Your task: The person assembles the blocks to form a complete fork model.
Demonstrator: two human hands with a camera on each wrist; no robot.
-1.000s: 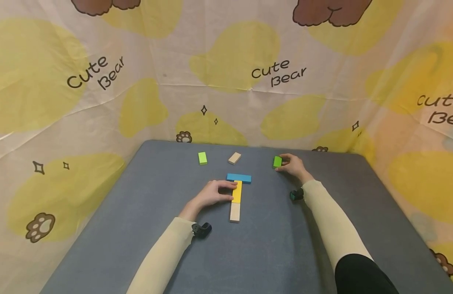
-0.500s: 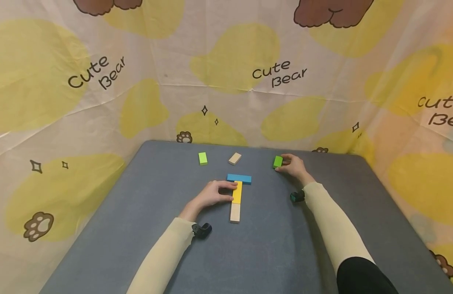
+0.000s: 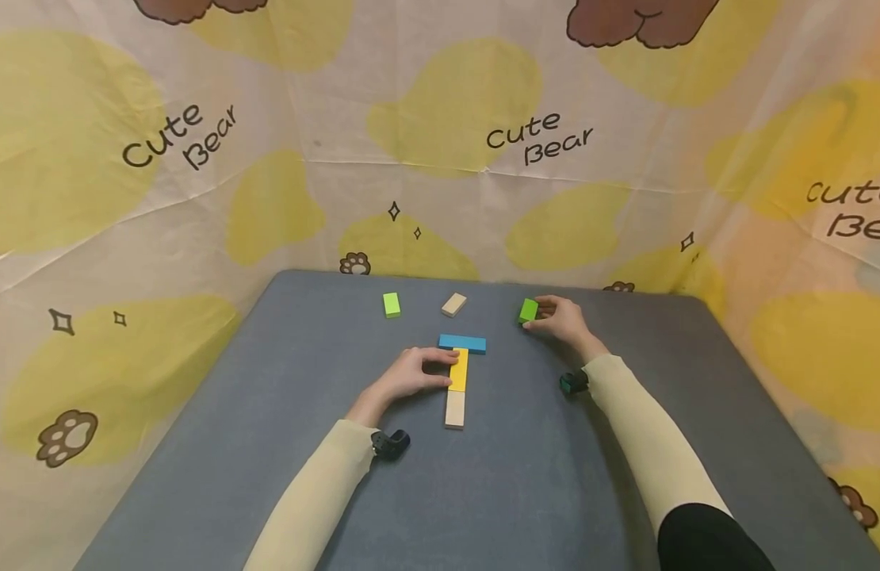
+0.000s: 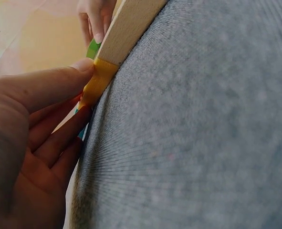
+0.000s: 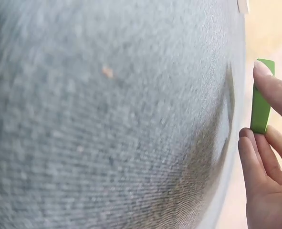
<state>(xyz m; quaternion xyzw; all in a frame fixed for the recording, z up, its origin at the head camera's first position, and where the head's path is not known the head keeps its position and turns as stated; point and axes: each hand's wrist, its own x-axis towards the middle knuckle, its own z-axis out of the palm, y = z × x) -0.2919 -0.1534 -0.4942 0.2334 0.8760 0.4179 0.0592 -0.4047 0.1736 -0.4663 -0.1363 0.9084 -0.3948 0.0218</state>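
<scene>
My left hand [image 3: 410, 373] holds a yellow block [image 3: 459, 371] on the table, its thumb near one end and fingertips near the other. The yellow block's far end meets a blue block [image 3: 463, 343] lying crosswise, and its near end meets a plain wooden block [image 3: 455, 411]; together they form a T. To the right and farther back, my right hand [image 3: 563, 321] pinches a green block [image 3: 529, 310] between thumb and fingers. In the right wrist view the green block [image 5: 261, 107] is gripped at its two ends, raised off the cloth.
A lime-green block [image 3: 392, 304] lies at the back left of the grey table [image 3: 269, 396]. Beside it, farther right, is a tilted plain wooden block [image 3: 454, 304]. A patterned curtain [image 3: 440, 103] rises behind the table and along both sides.
My right hand has shifted slightly left with the green block, which has turned a little. My left hand and the T of blocks have stayed in place.
</scene>
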